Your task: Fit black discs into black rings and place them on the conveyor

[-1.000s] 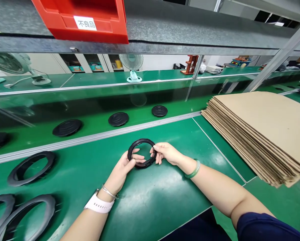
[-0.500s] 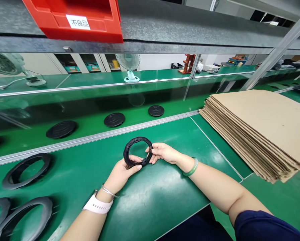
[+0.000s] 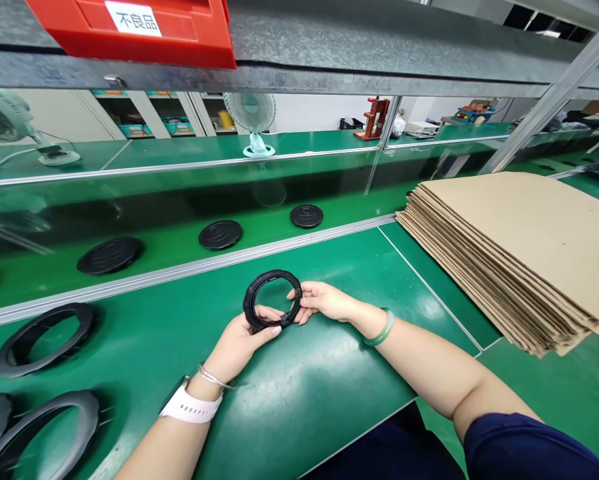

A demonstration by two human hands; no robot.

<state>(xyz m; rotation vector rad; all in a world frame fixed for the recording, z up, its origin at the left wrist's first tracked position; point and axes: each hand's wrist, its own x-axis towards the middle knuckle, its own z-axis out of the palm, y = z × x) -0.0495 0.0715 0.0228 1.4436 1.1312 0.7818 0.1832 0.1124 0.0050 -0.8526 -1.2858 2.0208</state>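
A black ring (image 3: 251, 293) is held tilted above the green table (image 3: 329, 393), near the middle of the view. My left hand (image 3: 244, 339) grips its lower left part, thumb in front and fingers reaching through the opening. On the right rim, my right hand (image 3: 319, 301) pinches the ring between thumb and fingers. Part of the ring is covered by the fingers of both hands. Larger black rings (image 3: 9, 347) lie on the table at the left.
Round black discs (image 3: 220, 235) lie on the green strip behind the metal rail (image 3: 179, 272). A stack of brown cardboard (image 3: 524, 233) stands at the right. Overhead, a red bin (image 3: 179, 33) sits on a grey shelf (image 3: 329, 47). Fans stand farther back.
The camera view has shifted slightly, so most things sit a little higher and farther left. The discs have moved slightly left relative to the rail. Both hands keep their hold on the ring.
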